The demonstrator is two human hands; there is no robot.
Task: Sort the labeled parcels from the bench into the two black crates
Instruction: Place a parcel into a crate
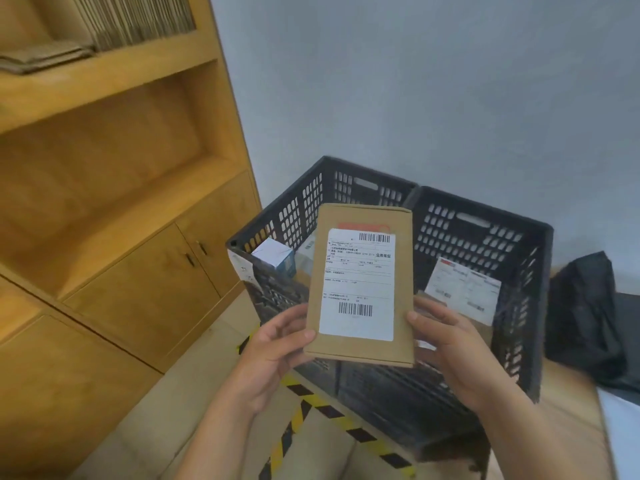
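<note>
Parcel-sorting stockroom, black crates (478, 237), shelved flat cardboard (138, 19), hazard tape (332, 414)

One head-worn wide-angle camera looks forward and down, close above the black crates (467, 244).

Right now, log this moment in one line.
left hand: grips parcel | right hand: grips parcel | left crate, right crate: contain items

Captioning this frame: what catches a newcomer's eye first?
The flat brown parcel with its white barcode label, held up at centre between the left hand and right hand. Behind it, two black crates side by side: the left crate holds a small white box, the right crate another labelled parcel.
</note>
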